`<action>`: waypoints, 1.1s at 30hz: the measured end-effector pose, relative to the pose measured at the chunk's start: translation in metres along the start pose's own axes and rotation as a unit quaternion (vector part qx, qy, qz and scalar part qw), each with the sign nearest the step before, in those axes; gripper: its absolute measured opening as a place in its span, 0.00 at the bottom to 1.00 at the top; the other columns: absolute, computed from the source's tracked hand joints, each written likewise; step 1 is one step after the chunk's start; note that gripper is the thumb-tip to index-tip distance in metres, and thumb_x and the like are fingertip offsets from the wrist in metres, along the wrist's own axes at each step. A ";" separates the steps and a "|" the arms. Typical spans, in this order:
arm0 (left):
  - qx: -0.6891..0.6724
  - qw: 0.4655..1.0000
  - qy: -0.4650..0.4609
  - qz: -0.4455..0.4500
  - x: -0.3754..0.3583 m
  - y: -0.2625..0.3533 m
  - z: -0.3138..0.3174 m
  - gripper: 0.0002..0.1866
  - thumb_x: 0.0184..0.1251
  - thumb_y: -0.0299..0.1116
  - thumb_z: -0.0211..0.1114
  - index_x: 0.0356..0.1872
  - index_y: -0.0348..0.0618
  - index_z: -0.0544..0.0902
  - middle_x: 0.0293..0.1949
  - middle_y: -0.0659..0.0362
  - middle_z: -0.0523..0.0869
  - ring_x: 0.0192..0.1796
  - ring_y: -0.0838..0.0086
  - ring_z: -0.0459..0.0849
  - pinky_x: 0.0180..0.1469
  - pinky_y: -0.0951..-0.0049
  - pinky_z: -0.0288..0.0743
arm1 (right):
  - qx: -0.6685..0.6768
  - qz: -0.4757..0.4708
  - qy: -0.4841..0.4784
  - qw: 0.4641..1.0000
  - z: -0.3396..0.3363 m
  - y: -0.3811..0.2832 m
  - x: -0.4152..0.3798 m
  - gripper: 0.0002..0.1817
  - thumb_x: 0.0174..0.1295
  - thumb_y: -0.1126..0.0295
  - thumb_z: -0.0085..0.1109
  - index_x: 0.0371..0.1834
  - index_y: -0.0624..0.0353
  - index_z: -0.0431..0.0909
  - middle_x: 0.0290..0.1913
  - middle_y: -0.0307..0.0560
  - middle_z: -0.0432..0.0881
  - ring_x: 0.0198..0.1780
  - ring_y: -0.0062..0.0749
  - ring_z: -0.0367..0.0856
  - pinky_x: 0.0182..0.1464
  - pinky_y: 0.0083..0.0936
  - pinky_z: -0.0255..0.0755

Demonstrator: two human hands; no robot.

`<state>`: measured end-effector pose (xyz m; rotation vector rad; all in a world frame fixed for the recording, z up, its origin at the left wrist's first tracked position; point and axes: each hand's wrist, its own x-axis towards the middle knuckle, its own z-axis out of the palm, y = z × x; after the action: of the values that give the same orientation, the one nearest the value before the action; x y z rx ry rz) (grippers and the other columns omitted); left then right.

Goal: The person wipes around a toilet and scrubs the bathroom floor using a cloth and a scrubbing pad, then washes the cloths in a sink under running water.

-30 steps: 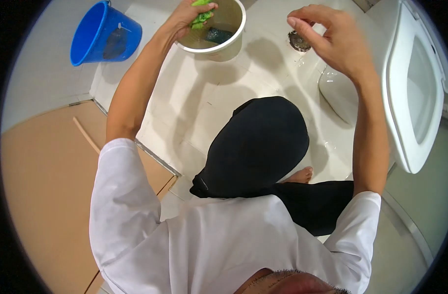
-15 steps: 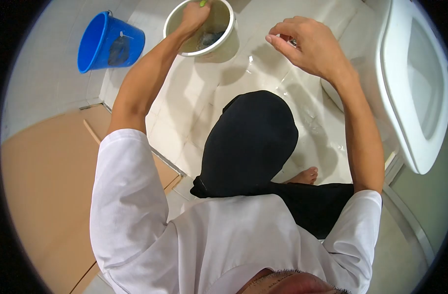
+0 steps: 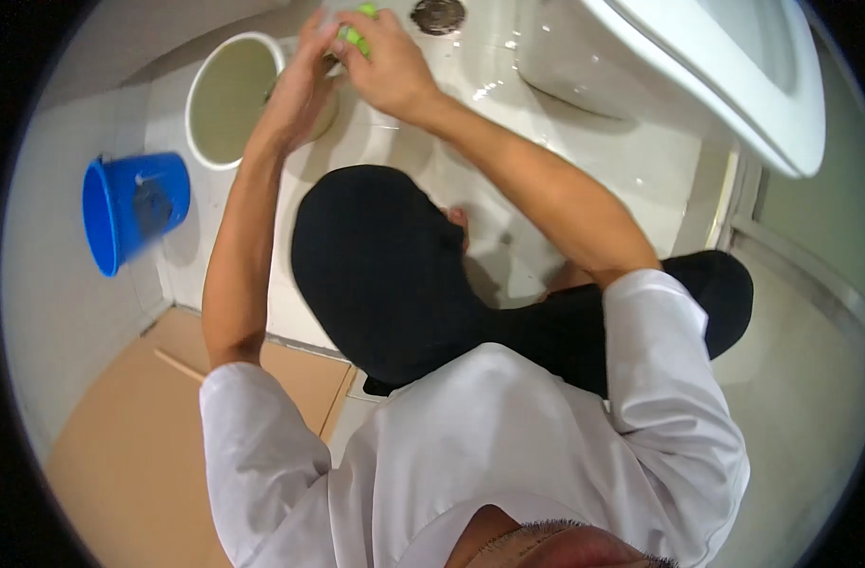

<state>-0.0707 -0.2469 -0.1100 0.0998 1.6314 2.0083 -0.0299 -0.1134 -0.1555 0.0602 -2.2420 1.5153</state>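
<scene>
Both hands meet at the top of the view, beside the rim of a white bucket [image 3: 194,118]. My right hand [image 3: 390,71] has its fingers closed on a bright green object [image 3: 355,36]. My left hand [image 3: 304,80] is against it from the left, fingers together around something pale and blurred at the top edge. Part of the white bucket's rim and side is hidden behind my left hand and forearm. Greyish water or a pale interior shows inside the bucket; which one is unclear.
A blue bucket [image 3: 153,204] stands at the left by the wall. The white toilet [image 3: 726,71] is at the upper right, and a round floor drain [image 3: 439,15] lies at the top. A tan board [image 3: 129,445] covers the lower left.
The view has shifted to the right. My left hand has come out of the white bucket with the green object, and my right hand has moved over to meet it and closed on it.
</scene>
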 end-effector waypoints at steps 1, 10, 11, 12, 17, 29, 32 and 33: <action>0.163 0.986 0.043 0.016 0.002 0.001 -0.008 0.41 0.77 0.62 0.56 0.81 0.45 0.63 0.76 0.46 0.69 0.76 0.60 0.69 0.74 0.55 0.65 | -0.021 0.040 -0.010 0.999 0.005 0.012 -0.007 0.19 0.69 0.61 0.60 0.62 0.53 0.81 0.62 0.56 0.78 0.63 0.56 0.77 0.58 0.45 0.79; 0.482 0.874 0.049 0.049 0.014 0.037 -0.003 0.33 0.79 0.55 0.59 0.76 0.44 0.74 0.75 0.47 0.74 0.79 0.57 0.68 0.78 0.59 0.60 | -0.282 -0.114 -0.192 0.933 -0.010 0.160 -0.104 0.28 0.73 0.64 0.57 0.77 0.41 0.71 0.83 0.48 0.62 0.81 0.48 0.62 0.78 0.42 0.63; 0.504 0.859 0.028 0.090 0.014 0.041 -0.002 0.31 0.79 0.52 0.61 0.74 0.45 0.77 0.74 0.46 0.76 0.79 0.58 0.69 0.77 0.60 0.61 | -0.295 -0.134 -0.213 0.922 -0.028 0.164 -0.118 0.28 0.74 0.65 0.57 0.78 0.40 0.70 0.83 0.46 0.61 0.80 0.48 0.63 0.79 0.42 0.62; 0.499 0.862 0.028 0.086 0.010 0.046 0.012 0.31 0.79 0.52 0.61 0.74 0.45 0.77 0.74 0.46 0.76 0.79 0.58 0.69 0.77 0.60 0.61 | -0.292 -0.116 -0.249 0.916 -0.054 0.165 -0.136 0.28 0.74 0.66 0.56 0.78 0.39 0.70 0.84 0.46 0.60 0.81 0.49 0.61 0.80 0.42 0.60; 0.430 0.881 0.043 0.193 -0.001 0.083 0.070 0.22 0.81 0.44 0.61 0.66 0.41 0.81 0.60 0.52 0.85 0.64 0.65 0.80 0.66 0.64 0.73 | -0.370 0.036 -0.437 0.819 -0.240 0.160 -0.186 0.37 0.71 0.80 0.49 0.81 0.35 0.65 0.87 0.39 0.52 0.85 0.44 0.55 0.85 0.43 0.55; 0.586 0.633 -0.076 0.501 0.032 0.150 0.154 0.24 0.80 0.39 0.61 0.73 0.47 0.78 0.73 0.50 0.78 0.77 0.63 0.72 0.79 0.58 0.62 | -0.136 -0.144 -0.446 0.873 -0.206 0.135 -0.230 0.25 0.66 0.60 0.63 0.67 0.45 0.80 0.77 0.44 0.71 0.79 0.47 0.66 0.76 0.49 0.68; 0.638 0.520 -0.167 0.543 0.041 0.149 0.194 0.23 0.80 0.37 0.61 0.72 0.48 0.79 0.73 0.51 0.79 0.77 0.64 0.72 0.79 0.57 0.62 | -0.114 -0.096 -0.361 0.920 -0.179 0.160 -0.289 0.25 0.72 0.54 0.60 0.71 0.40 0.77 0.83 0.41 0.63 0.84 0.39 0.58 0.80 0.51 0.60; 0.649 0.492 -0.190 0.547 0.042 0.145 0.208 0.22 0.80 0.37 0.60 0.71 0.49 0.79 0.73 0.52 0.79 0.77 0.64 0.71 0.80 0.57 0.62 | -0.078 -0.045 -0.334 0.938 -0.179 0.170 -0.302 0.25 0.73 0.54 0.59 0.73 0.39 0.76 0.83 0.40 0.63 0.84 0.37 0.57 0.80 0.52 0.60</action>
<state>-0.0788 -0.0608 0.0676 2.3884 2.5379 0.4137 0.2556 0.0542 -0.3616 0.7184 -2.8149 1.3971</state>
